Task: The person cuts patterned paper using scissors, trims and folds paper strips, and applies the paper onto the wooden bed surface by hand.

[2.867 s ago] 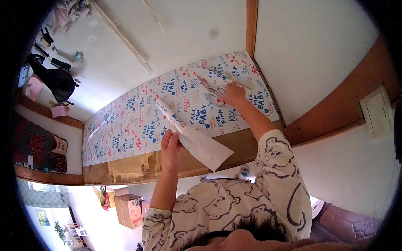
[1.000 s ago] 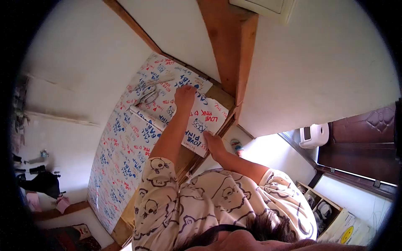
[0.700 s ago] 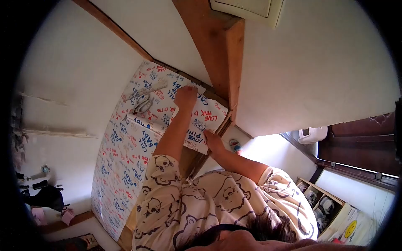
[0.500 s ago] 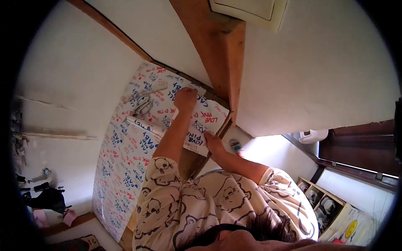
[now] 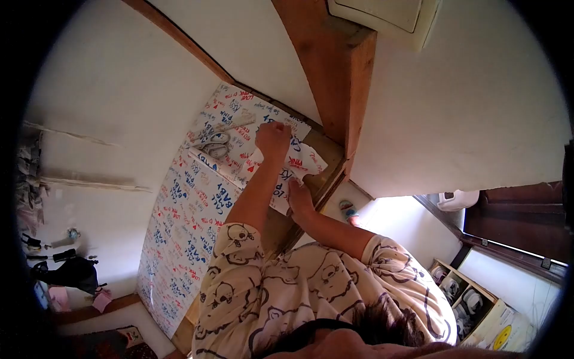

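A loose sheet of white patterned paper (image 5: 297, 160), printed with red and blue words, lies bent over the wooden surface (image 5: 276, 232). My left hand (image 5: 273, 141) is closed in a fist at the sheet's upper left edge, its fingertips partly hidden. Lower right, my right hand (image 5: 299, 200) grips the near edge of the same sheet, thumb on top. Scissors (image 5: 216, 145) rest to the left of my left hand, with a ruler (image 5: 236, 123) just above them. Matching paper covering (image 5: 191, 209) spreads under these tools and down the left side.
A wooden post (image 5: 335, 84) rises beyond the surface, against white walls. A slippered foot (image 5: 349, 210) is on the floor to the right. A compartmented box (image 5: 466, 299) stands at lower right. Dark items (image 5: 69, 274) hang on the left wall.
My right hand has moved inward with the sheet's edge, so the paper is now bent and more bare wood shows at the right. The whole view has shifted slightly.
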`<state>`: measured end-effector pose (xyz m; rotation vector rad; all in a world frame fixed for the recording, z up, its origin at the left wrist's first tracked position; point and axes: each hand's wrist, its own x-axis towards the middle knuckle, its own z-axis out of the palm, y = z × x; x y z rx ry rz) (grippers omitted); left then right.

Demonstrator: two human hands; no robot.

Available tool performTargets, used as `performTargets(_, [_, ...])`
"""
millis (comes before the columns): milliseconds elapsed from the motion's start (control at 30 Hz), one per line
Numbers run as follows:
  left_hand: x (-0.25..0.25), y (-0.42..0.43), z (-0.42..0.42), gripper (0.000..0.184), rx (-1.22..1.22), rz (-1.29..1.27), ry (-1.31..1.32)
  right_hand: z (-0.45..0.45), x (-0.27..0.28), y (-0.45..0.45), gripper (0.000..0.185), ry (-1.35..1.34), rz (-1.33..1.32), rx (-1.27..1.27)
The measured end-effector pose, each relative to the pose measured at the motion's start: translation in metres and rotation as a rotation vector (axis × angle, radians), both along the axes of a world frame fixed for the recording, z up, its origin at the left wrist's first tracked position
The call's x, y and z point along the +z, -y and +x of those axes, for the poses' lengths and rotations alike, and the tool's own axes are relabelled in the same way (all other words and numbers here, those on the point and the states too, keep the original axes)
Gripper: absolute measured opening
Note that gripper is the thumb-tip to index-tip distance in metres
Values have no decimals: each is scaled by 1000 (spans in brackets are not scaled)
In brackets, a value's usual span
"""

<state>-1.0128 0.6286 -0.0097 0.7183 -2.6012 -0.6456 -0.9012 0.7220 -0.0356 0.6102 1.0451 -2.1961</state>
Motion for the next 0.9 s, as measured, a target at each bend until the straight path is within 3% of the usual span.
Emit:
performTargets(67, [-11,5,-4,20,12,56,-24,0,-17,5,27,122,129,117])
performTargets(167, [-6,-3,-3,21,-22,97,-26,6,6,-24,27,49,128,176])
performTargets(300, [-10,-12,-3,21,-60,95,-81,10,3,-24,26,140,58,-18])
performTargets(467, [-5,-14,-18,23,37,112,97,2,-16,-20,24,54,85,23])
performTargets(600, [-10,-13,-22,23,44,27,46,-2,-10,-24,24,103,180,3])
performTargets(667, [-21,-6,-29,25,39,169,114,-5,-22,-22,24,143,120,15])
performTargets(800, [-13,-15,-29,26,43,163,91,-9,-29,-24,25,75,225,115])
performTargets(867, [-7,-18,-28,26,56,135,140,-12,-19,-26,24,191,-21,-37])
performTargets(900, [-12,-18,-28,26,60,137,141,-13,-21,-25,24,192,-19,-33])
